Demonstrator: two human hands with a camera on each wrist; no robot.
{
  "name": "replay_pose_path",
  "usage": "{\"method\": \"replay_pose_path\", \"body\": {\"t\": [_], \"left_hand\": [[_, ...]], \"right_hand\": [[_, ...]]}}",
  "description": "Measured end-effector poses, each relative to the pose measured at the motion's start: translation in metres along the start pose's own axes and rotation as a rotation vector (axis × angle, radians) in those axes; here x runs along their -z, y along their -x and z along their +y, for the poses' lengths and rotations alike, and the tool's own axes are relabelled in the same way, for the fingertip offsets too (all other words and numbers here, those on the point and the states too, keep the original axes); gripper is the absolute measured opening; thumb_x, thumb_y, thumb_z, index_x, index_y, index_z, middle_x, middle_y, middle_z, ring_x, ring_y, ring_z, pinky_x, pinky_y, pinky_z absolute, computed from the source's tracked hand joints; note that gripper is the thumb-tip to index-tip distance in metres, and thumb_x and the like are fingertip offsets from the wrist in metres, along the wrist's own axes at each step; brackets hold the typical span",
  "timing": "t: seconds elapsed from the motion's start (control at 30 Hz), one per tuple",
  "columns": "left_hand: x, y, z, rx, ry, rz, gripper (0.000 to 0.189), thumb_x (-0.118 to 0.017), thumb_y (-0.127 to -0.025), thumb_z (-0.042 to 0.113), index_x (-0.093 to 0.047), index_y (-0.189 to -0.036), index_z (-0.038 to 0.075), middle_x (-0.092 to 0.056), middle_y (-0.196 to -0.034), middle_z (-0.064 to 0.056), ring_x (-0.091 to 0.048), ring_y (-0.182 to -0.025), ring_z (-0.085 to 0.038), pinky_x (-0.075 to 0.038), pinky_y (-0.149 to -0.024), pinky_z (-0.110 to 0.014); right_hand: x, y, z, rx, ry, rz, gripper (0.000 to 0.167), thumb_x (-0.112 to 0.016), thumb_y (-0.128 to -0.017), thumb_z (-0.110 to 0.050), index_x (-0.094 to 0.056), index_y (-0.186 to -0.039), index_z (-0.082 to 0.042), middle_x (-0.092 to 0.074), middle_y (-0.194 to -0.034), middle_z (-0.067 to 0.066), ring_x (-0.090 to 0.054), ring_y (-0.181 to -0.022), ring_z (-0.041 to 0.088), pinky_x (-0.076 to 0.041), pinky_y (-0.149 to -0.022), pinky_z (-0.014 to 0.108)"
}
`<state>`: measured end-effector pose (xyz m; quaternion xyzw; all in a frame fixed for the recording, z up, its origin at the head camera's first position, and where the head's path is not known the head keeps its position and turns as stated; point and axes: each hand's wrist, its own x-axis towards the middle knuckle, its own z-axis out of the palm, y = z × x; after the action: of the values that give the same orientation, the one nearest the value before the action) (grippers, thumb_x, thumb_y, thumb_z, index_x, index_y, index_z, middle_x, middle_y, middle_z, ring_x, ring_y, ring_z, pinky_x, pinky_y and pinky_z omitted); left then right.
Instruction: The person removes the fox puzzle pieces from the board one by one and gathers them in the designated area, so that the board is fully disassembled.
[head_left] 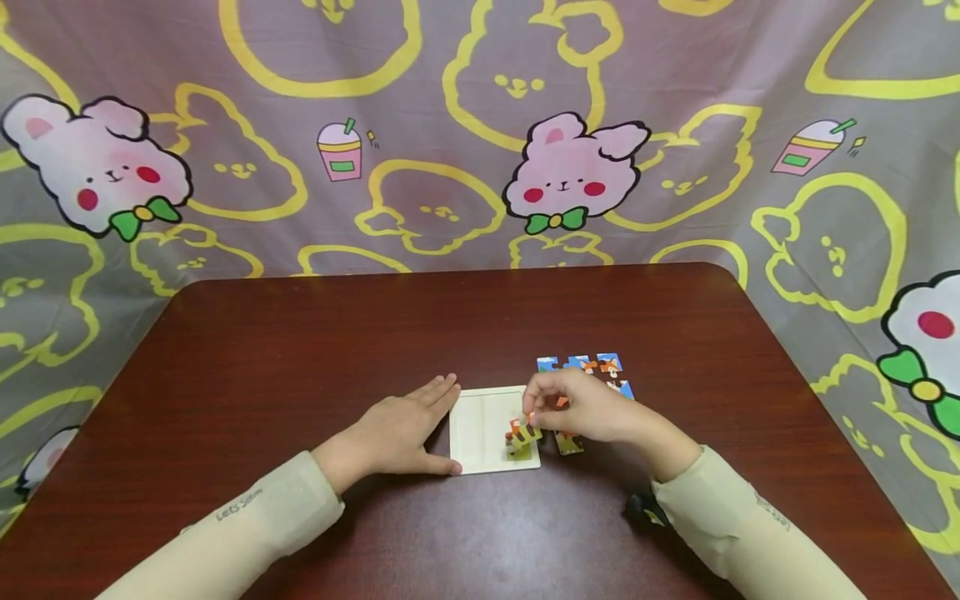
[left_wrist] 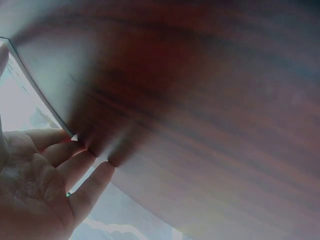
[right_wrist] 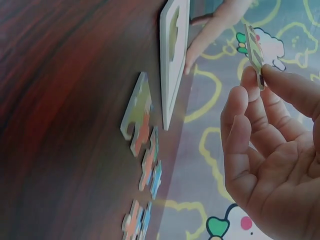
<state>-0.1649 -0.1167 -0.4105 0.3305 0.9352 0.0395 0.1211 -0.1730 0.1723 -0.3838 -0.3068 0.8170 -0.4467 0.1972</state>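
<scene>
A pale wooden puzzle tray (head_left: 468,433) lies on the table. My left hand (head_left: 397,429) rests at its left side with fingers spread, thumb at the near corner and fingertips by the far corner. Over the tray's right part, my right hand (head_left: 588,404) pinches a puzzle piece (right_wrist: 254,50) between thumb and index finger; the piece is mostly green and yellow in the right wrist view and held up on edge. Below it, another puzzle piece (right_wrist: 173,37) lies inside the tray at the near right corner, partly covered in the head view.
Several loose puzzle pieces (head_left: 609,362) with blue and orange printing lie right of the tray, some hidden under the right hand. A small dark object (head_left: 645,510) is beside the right sleeve. A patterned curtain (head_left: 435,208) hangs behind the brown table (head_left: 337,333).
</scene>
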Motion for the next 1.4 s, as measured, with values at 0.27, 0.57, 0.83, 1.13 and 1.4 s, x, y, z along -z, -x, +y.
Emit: {"method": "replay_pose_path", "body": {"t": [0.27, 0.57, 0.83, 1.13, 1.4], "left_hand": [[-0.002, -0.001, 0.0, -0.01, 0.013, 0.006, 0.105, -0.067, -0.08, 0.067, -0.032, -0.154, 0.001, -0.026, -0.163, -0.015, -0.029, -0.151, -0.027, -0.043, -0.11, -0.044], [-0.004, -0.002, 0.002, 0.002, 0.017, -0.003, 0.105, -0.068, -0.08, 0.068, -0.032, -0.154, 0.003, -0.025, -0.164, -0.013, -0.029, -0.151, -0.025, -0.043, -0.11, -0.044], [-0.004, -0.002, 0.004, 0.006, 0.012, -0.006, 0.107, -0.067, -0.08, 0.069, -0.031, -0.155, 0.003, -0.024, -0.164, -0.012, -0.028, -0.151, -0.024, -0.043, -0.11, -0.044], [0.001, 0.002, 0.0, 0.021, 0.026, -0.015, 0.106, -0.067, -0.08, 0.069, -0.03, -0.155, 0.002, -0.023, -0.165, -0.013, -0.027, -0.152, -0.025, -0.042, -0.11, -0.045], [0.0, 0.001, 0.0, 0.013, 0.02, -0.009, 0.108, -0.067, -0.08, 0.069, -0.03, -0.155, 0.002, -0.023, -0.164, -0.013, -0.027, -0.152, -0.026, -0.042, -0.111, -0.044]], "right_hand": [[0.007, 0.01, 0.007, -0.005, -0.001, 0.027, 0.005, -0.068, -0.09, -0.001, -0.064, -0.09, -0.005, -0.068, -0.08, 0.004, -0.059, -0.076, 0.009, -0.051, -0.069, 0.025], [0.016, 0.027, 0.018, -0.052, 0.047, 0.047, 0.004, -0.068, -0.091, -0.003, -0.065, -0.091, -0.006, -0.069, -0.082, 0.001, -0.06, -0.079, 0.007, -0.05, -0.074, 0.026], [0.027, 0.043, 0.026, -0.072, 0.045, 0.088, 0.006, -0.071, -0.088, -0.003, -0.066, -0.091, -0.005, -0.068, -0.082, 0.002, -0.06, -0.078, 0.007, -0.051, -0.072, 0.025], [0.038, 0.05, 0.034, -0.118, 0.014, 0.103, 0.008, -0.071, -0.089, -0.004, -0.066, -0.095, -0.002, -0.068, -0.086, 0.005, -0.059, -0.08, 0.007, -0.051, -0.073, 0.023], [0.047, 0.058, 0.044, -0.194, -0.005, 0.102, 0.01, -0.069, -0.088, -0.001, -0.064, -0.095, 0.005, -0.063, -0.084, 0.007, -0.058, -0.076, 0.007, -0.051, -0.068, 0.024]]}}
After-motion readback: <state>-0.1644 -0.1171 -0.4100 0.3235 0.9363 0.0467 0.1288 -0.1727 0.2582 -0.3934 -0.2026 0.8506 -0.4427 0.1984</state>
